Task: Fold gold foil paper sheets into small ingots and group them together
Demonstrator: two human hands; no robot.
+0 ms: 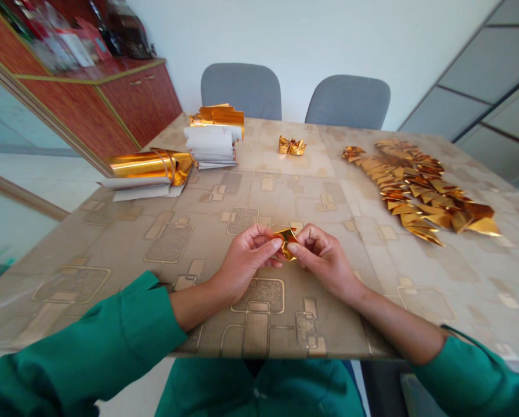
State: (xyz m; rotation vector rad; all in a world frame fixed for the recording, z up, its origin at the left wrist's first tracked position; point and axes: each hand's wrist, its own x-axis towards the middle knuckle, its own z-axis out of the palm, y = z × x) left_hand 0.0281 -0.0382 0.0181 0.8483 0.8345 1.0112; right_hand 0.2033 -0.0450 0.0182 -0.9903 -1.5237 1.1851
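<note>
A small folded piece of gold foil paper is pinched between my two hands above the near middle of the table. My left hand grips its left side with thumb and fingers. On its right side, the thumb and curled fingers of my right hand press it. Part of the foil is hidden behind my fingertips. Farther back on the table stand two finished-looking gold foil ingot shapes, side by side and touching.
Long rows of folded gold foil pieces lie at the right. Stacks of gold and white paper sheets and a banded gold bundle sit at the back left. Two grey chairs stand beyond the patterned tablecloth.
</note>
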